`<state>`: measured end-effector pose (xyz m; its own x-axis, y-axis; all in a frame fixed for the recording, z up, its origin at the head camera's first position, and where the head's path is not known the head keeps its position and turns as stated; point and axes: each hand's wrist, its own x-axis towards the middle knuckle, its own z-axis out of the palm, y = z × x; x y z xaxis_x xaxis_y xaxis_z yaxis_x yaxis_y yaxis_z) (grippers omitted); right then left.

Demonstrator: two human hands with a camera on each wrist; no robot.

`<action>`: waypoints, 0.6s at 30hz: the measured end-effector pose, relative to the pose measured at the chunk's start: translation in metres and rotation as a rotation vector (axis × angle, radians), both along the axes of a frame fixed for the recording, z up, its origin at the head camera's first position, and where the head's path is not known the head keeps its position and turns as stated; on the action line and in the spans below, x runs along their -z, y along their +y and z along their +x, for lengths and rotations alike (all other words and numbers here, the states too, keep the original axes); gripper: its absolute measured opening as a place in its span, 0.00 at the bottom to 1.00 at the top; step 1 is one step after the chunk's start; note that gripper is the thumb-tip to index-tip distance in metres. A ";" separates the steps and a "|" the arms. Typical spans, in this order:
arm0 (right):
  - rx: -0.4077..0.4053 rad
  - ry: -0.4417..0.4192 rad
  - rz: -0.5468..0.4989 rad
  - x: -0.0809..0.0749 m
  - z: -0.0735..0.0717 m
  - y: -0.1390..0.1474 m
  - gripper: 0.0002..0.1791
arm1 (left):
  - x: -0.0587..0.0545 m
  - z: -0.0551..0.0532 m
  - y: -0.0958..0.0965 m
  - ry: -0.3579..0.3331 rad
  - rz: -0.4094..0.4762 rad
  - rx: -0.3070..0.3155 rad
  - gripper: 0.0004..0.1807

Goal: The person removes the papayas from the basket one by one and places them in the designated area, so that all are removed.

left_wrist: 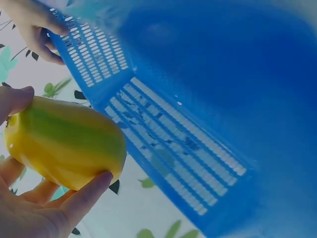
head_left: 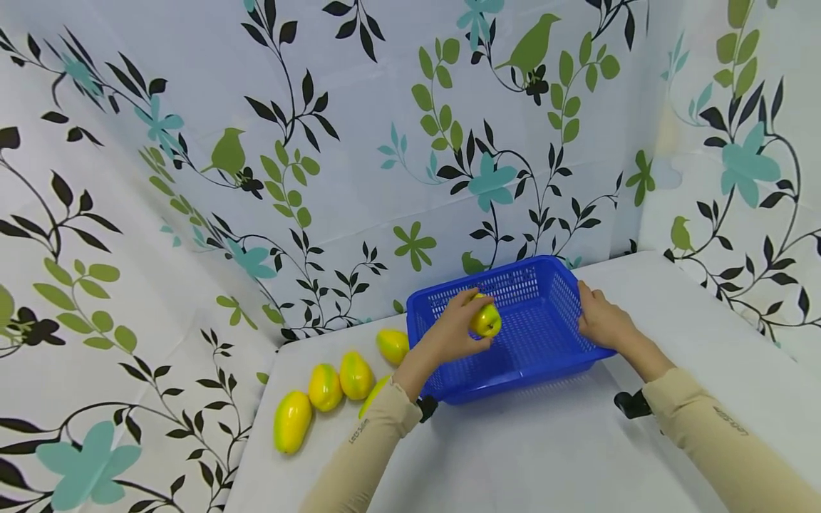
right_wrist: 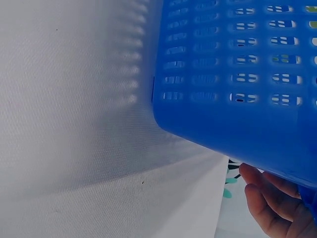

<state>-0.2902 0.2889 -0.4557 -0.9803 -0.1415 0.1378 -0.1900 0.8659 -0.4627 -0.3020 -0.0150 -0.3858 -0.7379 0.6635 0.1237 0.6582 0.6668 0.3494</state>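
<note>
A yellow-green, mango-like fruit point(head_left: 486, 320) is held by my left hand point(head_left: 457, 329), thumb and fingers around it, above the left part of a blue plastic basket point(head_left: 513, 376). In the left wrist view the fruit point(left_wrist: 69, 141) shows a green band along its yellow side. My right hand point(head_left: 603, 317) grips the basket's right rim. Its curled fingers point(right_wrist: 270, 198) show beneath the rim in the right wrist view. In the head view, the basket's visible inside holds no fruit.
Left of the basket, several similar yellow-green fruits lie on the white table point(head_left: 513, 456), among them a long one point(head_left: 293, 422) and a rounder one point(head_left: 393, 345). One is partly hidden by the left forearm. A leaf-and-bird patterned cloth point(head_left: 359, 178) hangs behind and at the sides.
</note>
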 end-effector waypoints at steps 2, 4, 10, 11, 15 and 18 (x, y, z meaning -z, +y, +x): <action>-0.004 0.008 0.003 0.001 0.001 -0.002 0.37 | 0.004 0.006 -0.011 -0.001 0.017 -0.015 0.38; -0.002 0.009 0.006 0.001 0.002 -0.002 0.38 | 0.008 0.010 -0.019 0.005 0.022 -0.022 0.38; 0.000 0.007 0.016 0.002 0.002 -0.002 0.38 | 0.014 0.018 -0.032 0.033 0.033 -0.041 0.38; -0.002 0.008 0.017 0.002 0.002 -0.002 0.38 | 0.013 0.019 -0.033 0.033 0.036 -0.045 0.39; -0.006 0.004 0.016 0.001 0.002 -0.002 0.38 | 0.014 0.022 -0.041 0.036 0.045 -0.067 0.39; -0.003 -0.005 0.012 0.002 0.002 -0.003 0.39 | 0.015 0.024 -0.048 0.032 0.058 -0.079 0.39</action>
